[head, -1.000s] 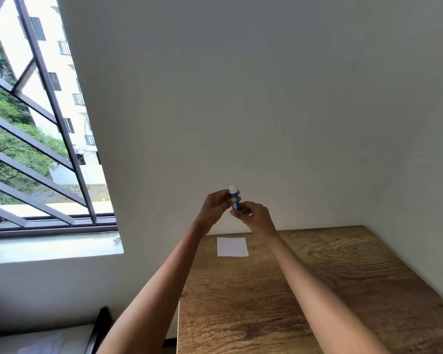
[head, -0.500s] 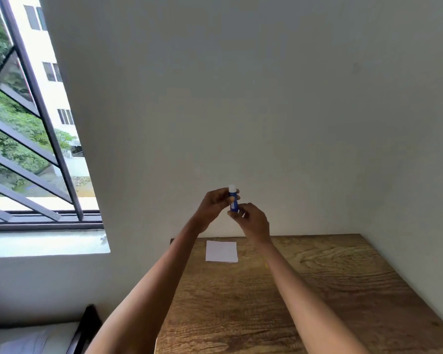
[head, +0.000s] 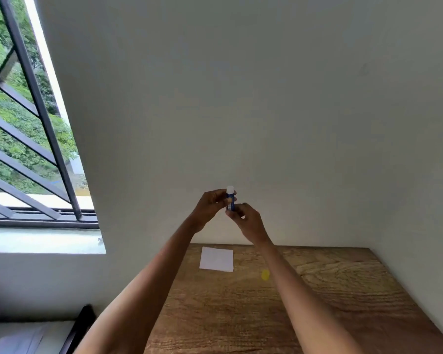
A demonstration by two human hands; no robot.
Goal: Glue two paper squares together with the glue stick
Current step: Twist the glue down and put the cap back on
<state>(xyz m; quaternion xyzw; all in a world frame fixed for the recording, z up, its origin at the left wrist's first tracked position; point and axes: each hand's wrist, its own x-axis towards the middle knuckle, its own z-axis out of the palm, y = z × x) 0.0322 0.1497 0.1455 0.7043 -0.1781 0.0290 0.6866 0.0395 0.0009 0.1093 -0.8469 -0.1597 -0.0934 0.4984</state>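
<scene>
A small blue glue stick (head: 230, 198) with a white tip stands upright in the air above the far edge of the table. My left hand (head: 211, 206) grips its upper body with fingers and thumb. My right hand (head: 246, 221) pinches its bottom end from below. A white paper square (head: 217, 259) lies flat on the wooden table (head: 279, 315) near the far left corner, under my hands. A small yellow cap (head: 265, 274) lies on the table to the right of the paper, beside my right forearm.
White walls close the table in at the back and right. A barred window (head: 28, 149) with a sill is on the left. A dark chair edge (head: 79, 325) and a white surface sit low at the left, beside the table.
The view has shifted, so the table and paper appear lower and the yellow cap shows. Both hands still hold the glue stick upright in much the same place.
</scene>
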